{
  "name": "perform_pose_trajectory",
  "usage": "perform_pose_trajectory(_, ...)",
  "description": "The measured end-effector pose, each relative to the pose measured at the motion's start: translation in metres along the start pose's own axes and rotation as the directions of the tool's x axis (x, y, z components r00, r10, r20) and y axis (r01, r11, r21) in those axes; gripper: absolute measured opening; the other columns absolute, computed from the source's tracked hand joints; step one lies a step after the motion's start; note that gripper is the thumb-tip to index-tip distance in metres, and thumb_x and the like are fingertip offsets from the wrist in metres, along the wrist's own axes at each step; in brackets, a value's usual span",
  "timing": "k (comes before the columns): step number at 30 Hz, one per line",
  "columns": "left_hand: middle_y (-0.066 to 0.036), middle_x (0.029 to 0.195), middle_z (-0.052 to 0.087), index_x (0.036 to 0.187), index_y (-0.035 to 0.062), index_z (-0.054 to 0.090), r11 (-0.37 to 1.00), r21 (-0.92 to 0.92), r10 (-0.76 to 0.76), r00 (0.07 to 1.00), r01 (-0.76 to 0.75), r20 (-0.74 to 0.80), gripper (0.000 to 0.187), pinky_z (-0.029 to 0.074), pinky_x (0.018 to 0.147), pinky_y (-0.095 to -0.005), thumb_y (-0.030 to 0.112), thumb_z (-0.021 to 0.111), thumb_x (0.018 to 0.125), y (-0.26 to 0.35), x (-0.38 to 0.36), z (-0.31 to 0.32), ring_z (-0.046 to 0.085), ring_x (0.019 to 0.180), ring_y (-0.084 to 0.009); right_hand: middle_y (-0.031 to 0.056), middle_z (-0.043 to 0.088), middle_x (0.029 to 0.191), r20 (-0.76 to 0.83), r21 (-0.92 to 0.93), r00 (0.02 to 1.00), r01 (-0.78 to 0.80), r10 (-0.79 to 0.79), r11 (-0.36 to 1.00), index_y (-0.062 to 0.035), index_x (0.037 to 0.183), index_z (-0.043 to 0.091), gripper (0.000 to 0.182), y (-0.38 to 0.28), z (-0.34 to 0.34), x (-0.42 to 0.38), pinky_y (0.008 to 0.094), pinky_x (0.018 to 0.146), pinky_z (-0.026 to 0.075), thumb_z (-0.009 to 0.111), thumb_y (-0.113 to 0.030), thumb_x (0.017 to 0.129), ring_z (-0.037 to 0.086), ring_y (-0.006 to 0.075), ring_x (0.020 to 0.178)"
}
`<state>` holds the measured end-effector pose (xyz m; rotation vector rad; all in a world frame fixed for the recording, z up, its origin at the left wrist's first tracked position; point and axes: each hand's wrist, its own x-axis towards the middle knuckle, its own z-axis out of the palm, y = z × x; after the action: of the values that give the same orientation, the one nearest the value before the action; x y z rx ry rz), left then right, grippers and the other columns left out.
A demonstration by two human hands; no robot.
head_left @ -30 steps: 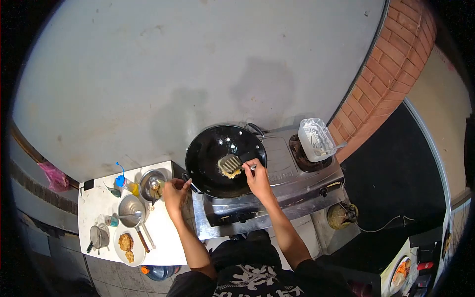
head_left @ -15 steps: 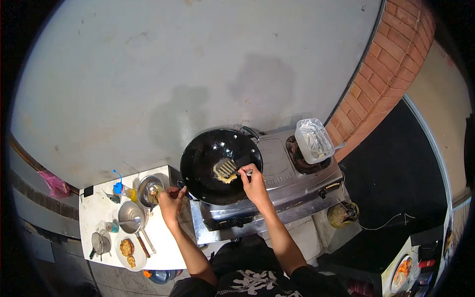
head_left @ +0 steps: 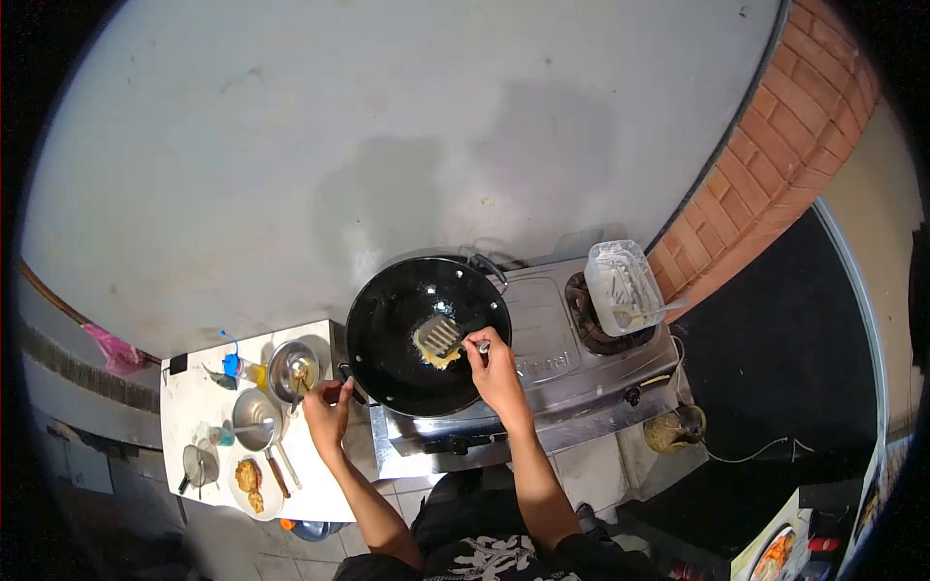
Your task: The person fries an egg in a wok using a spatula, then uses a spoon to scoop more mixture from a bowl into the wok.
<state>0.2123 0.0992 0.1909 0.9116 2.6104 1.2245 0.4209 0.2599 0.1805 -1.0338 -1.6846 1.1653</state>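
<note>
In a black wok (head_left: 387, 373) on the stove, a small yellow piece of food (head_left: 443, 361) lies under a slotted spatula (head_left: 441, 336). My right hand (head_left: 496, 366) is closed round the spatula's handle over the wok's right side. At the wok's left handle (head_left: 348, 374), my left hand (head_left: 327, 409) has its fingers bent beside the rim; whether it grips the handle is unclear. Just left of that hand stands a steel bowl (head_left: 283, 370) with something yellowish and a utensil in it.
A white table (head_left: 203, 387) bears a steel pan (head_left: 254, 412), a strainer (head_left: 201, 467) and a plate (head_left: 268, 505) with browned food. On the stove's right burner (head_left: 593, 334) sits a plastic container (head_left: 620, 281). A grey wall (head_left: 291, 145) rises behind.
The view has shifted slightly. My left hand has moved a little down from the wok handle, its fingers more apart. The spatula stays over the food in my right hand.
</note>
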Motion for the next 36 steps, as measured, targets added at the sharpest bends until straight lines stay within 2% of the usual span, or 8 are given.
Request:
perform_pose_trajectory(15, -0.017, 0.072, 0.068, 0.084, -0.0069, 0.067, 0.993, 0.117, 0.008, 0.999, -0.002, -0.044, 0.023, 0.051, 0.064, -0.0325, 0.014, 0.074, 0.077, 0.013, -0.005, 0.004, 0.068, 0.066, -0.0243, 0.0023, 0.056, 0.065, 0.170, 0.092, 0.984, 0.029, -0.044, 0.995, -0.0002, 0.089, 0.057, 0.006, 0.016, -0.012, 0.028, 0.0224, 0.049, 0.039, 0.059, -0.006, 0.090, 0.050, 0.0061, 0.054)
perform_pose_trajectory(18, -0.017, 0.072, 0.068, 0.084, -0.0072, 0.066, 0.992, 0.124, -0.014, 0.999, 0.020, -0.051, 0.023, 0.051, 0.064, -0.0326, 0.013, 0.073, 0.077, 0.019, -0.007, 0.003, 0.068, 0.066, -0.0243, 0.0014, 0.057, 0.067, 0.106, 0.086, 0.988, 0.103, -0.112, 0.991, -0.0001, 0.089, 0.058, 0.005, 0.008, -0.014, 0.030, 0.0210, 0.051, 0.039, 0.057, -0.005, 0.091, 0.050, 0.0047, 0.057)
perform_pose_trajectory(21, -0.017, 0.073, 0.068, 0.083, -0.0071, 0.066, 0.992, 0.122, -0.002, 0.999, 0.007, -0.041, 0.022, 0.051, 0.065, -0.0328, 0.013, 0.073, 0.078, 0.018, -0.008, 0.003, 0.068, 0.066, -0.0246, 0.0046, 0.052, 0.063, -0.010, 0.185, 0.991, 0.130, -0.130, 0.974, 0.0001, 0.085, 0.058, 0.003, 0.003, -0.017, 0.035, 0.0257, 0.052, 0.037, 0.060, -0.002, 0.086, 0.043, 0.0086, 0.055)
perform_pose_trajectory(24, -0.018, 0.074, 0.068, 0.083, -0.0070, 0.066, 0.991, 0.131, 0.016, 0.999, -0.011, -0.032, 0.022, 0.051, 0.065, -0.0331, 0.013, 0.072, 0.078, 0.019, -0.008, 0.003, 0.069, 0.066, -0.0247, 0.0034, 0.052, 0.062, -0.038, 0.237, 0.989, 0.145, -0.140, 0.961, 0.0003, 0.085, 0.059, 0.003, -0.002, -0.022, 0.035, 0.0251, 0.051, 0.037, 0.060, -0.002, 0.086, 0.043, 0.0077, 0.055)
perform_pose_trajectory(25, -0.018, 0.074, 0.069, 0.083, -0.0070, 0.066, 0.990, 0.142, 0.022, 0.999, -0.017, -0.034, 0.022, 0.051, 0.065, -0.0333, 0.013, 0.072, 0.079, 0.021, -0.008, 0.002, 0.069, 0.067, -0.0248, -0.0012, 0.057, 0.069, -0.004, 0.173, 0.989, 0.146, -0.147, 0.974, 0.0004, 0.088, 0.060, 0.004, 0.002, -0.025, 0.036, 0.0195, 0.052, 0.038, 0.056, -0.001, 0.089, 0.049, 0.0027, 0.059)
perform_pose_trajectory(28, -0.017, 0.074, 0.069, 0.083, -0.0067, 0.066, 0.989, 0.141, 0.044, 0.998, -0.039, -0.036, 0.021, 0.051, 0.066, -0.0335, 0.014, 0.072, 0.079, 0.023, -0.009, 0.001, 0.069, 0.067, -0.0254, -0.0020, 0.056, 0.070, -0.005, 0.113, 0.993, 0.115, -0.115, 0.987, 0.0003, 0.088, 0.060, 0.004, -0.004, -0.029, 0.033, 0.0187, 0.052, 0.036, 0.056, 0.002, 0.087, 0.046, 0.0015, 0.059)
perform_pose_trajectory(31, -0.017, 0.074, 0.068, 0.083, -0.0057, 0.066, 0.992, 0.118, 0.044, 0.997, -0.036, -0.068, 0.020, 0.051, 0.067, -0.0338, 0.013, 0.070, 0.080, 0.021, -0.011, 0.006, 0.069, 0.069, -0.0261, 0.0014, 0.054, 0.063, -0.071, 0.173, 0.985, 0.164, -0.154, 0.971, 0.0004, 0.085, 0.059, 0.003, -0.004, -0.029, 0.030, 0.0231, 0.049, 0.035, 0.061, -0.001, 0.083, 0.043, 0.0048, 0.053)
perform_pose_trajectory(36, -0.018, 0.074, 0.067, 0.084, -0.0058, 0.064, 0.997, 0.073, 0.032, 0.989, -0.022, -0.143, 0.021, 0.051, 0.068, -0.0347, 0.014, 0.069, 0.080, 0.017, -0.017, 0.012, 0.067, 0.070, -0.0264, 0.0019, 0.056, 0.066, -0.064, 0.158, 0.980, 0.198, -0.190, 0.967, 0.0005, 0.086, 0.059, 0.004, -0.015, -0.041, 0.024, 0.0225, 0.050, 0.037, 0.060, 0.001, 0.082, 0.045, 0.0051, 0.053)
